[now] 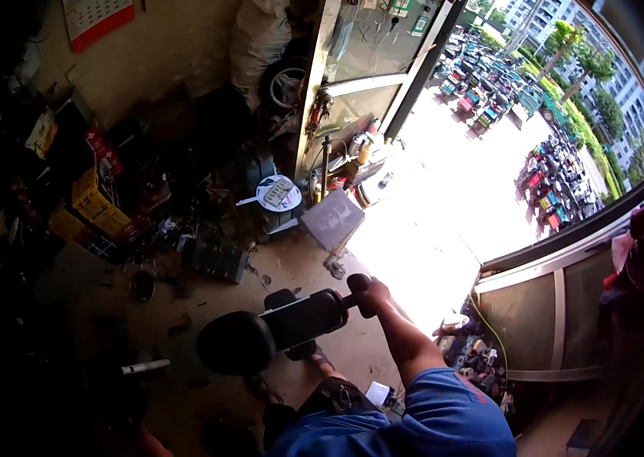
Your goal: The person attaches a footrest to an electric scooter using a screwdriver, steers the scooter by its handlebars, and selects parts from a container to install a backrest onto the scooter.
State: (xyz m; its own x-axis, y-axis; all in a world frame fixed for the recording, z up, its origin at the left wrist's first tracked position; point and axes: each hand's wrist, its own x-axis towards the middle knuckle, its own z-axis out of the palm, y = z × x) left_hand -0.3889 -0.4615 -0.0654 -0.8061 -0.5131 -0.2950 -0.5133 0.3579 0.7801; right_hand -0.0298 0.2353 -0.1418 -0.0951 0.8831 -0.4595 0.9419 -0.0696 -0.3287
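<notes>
My right arm, in a blue sleeve, reaches forward. My right hand (377, 294) is closed around the small rounded black pad at the end of a long black padded assembly (299, 321). This assembly looks like a vehicle seat, but I cannot make out its exact kind. It has a flat, long middle section and a large round black pad (236, 343) at its left end. It stretches across in front of my legs, above the floor. My left hand does not show; the lower left is very dark.
A grey-topped stool (333, 219) stands ahead, beside a round white fan-shaped item (278, 193). Yellow and black boxes (97, 199) and dark clutter lie at left. A glass door (371, 46) borders the bright doorway. Small parts (482, 362) are heaped at right, near a yellow cord (498, 331).
</notes>
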